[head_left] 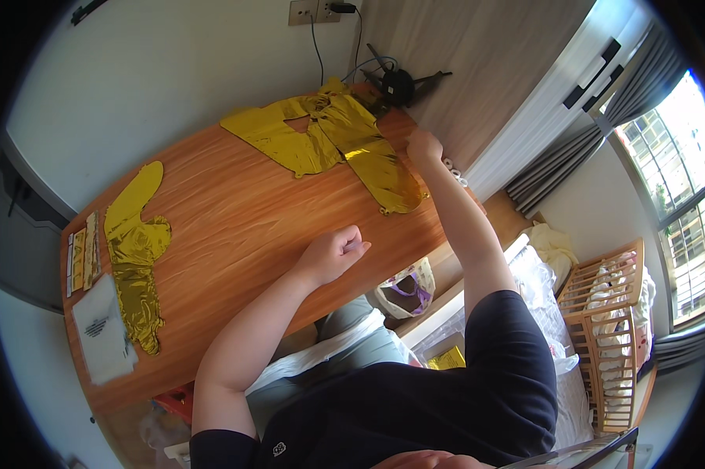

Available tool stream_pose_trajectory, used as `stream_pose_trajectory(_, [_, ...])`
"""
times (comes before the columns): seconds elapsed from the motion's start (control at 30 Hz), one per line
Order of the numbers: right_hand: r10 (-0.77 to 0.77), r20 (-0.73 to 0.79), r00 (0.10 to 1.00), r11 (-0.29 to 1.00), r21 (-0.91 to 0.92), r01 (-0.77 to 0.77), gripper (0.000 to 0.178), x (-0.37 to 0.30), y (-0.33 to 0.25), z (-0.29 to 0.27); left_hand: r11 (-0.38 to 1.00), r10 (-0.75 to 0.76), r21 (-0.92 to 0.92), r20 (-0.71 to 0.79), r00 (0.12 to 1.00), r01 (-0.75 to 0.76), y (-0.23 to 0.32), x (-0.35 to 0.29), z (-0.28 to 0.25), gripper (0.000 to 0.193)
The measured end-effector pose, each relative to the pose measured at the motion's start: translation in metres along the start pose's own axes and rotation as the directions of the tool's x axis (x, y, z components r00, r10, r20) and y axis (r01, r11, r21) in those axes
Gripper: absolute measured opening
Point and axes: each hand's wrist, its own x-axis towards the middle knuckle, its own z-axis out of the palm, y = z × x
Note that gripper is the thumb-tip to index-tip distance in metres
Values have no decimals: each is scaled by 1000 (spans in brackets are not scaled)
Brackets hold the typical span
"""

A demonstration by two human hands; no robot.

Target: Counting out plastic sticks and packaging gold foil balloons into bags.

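Note:
My left hand [333,255] is closed above the front part of the wooden table [227,234]. Its fingers curl inward, with a small pale patch showing between them that is too unclear to name. Stretched toward the table's far right side, my right hand [425,148] is closed too; its fingertips are hidden. Just left of it lies a flat, deflated gold foil balloon [360,148], large and shiny, with small tabs on its edge. A second flat gold foil balloon [137,242], curved and wrinkled, rests at the table's left end, away from both hands.
White plastic bags [102,332] and a card-like pack [83,254] lie at the left end. A black router [398,86] with cables stands in the far corner. Small white rolls [452,170] sit by my right wrist. A wooden crib [602,336] stands to the right.

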Motion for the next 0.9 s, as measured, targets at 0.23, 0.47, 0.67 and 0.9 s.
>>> stream_pose_trajectory(0.23, [15,-37,999,999,50,-14,21,6,11,5,1000,-4,18,3,1000,4,0,0,0,31])
stream_pose_trajectory(0.47, [17,-73,997,999,42,-14,21,10,14,4,1000,-9,16,0,1000,9,1,0,0,32])
stream_pose_trajectory(0.67, [-14,-75,997,999,-36,11,20,20,22,12,1000,-28,9,13,1000,28,4,0,-2,32])
stream_pose_trajectory(0.9, [-47,-81,996,998,-52,43,21,18,23,10,1000,-21,1,7,1000,21,4,1,0,32])
